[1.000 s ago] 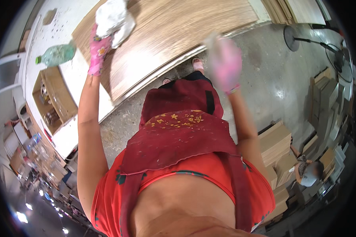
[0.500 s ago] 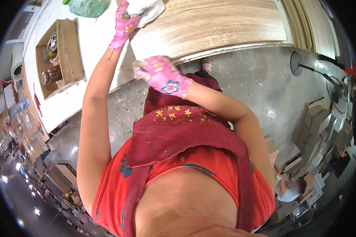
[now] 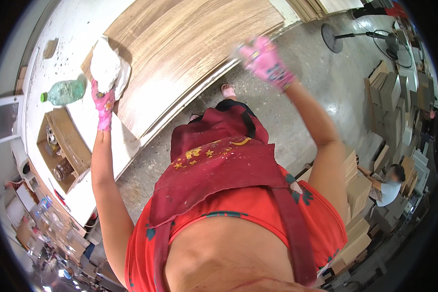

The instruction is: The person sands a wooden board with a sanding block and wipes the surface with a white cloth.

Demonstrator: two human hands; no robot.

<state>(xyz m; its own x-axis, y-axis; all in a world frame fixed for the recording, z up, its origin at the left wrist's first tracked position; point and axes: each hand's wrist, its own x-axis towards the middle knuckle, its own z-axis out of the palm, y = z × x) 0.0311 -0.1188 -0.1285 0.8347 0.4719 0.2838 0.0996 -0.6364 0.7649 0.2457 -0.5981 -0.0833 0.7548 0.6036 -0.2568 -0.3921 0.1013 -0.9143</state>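
Note:
A pink flowered glove covers my left hand [image 3: 103, 103], whose fingers are closed on a crumpled white cloth [image 3: 107, 65] at the left end of a wood-grain board [image 3: 180, 53]. My right hand [image 3: 266, 62], gloved the same way, is raised near the board's right front edge and smeared by motion. Its fingers look bent around a small pale thing [image 3: 239, 51], too blurred to name. Left of my left hand, a green clear plastic bottle [image 3: 65, 92] lies on its side on the white tabletop [image 3: 81, 121].
An open cardboard box [image 3: 78, 141] with jars in it stands on the table nearest my left forearm. Another board stack [image 3: 306, 9] is at the far right. On the floor stands a fan [image 3: 332, 38]. Stacked panels and another person [image 3: 388, 187] are at the right.
My right hand has swung right and away from me, from the board's near left corner to its right end. My view has turned; my left hand stays at the cloth.

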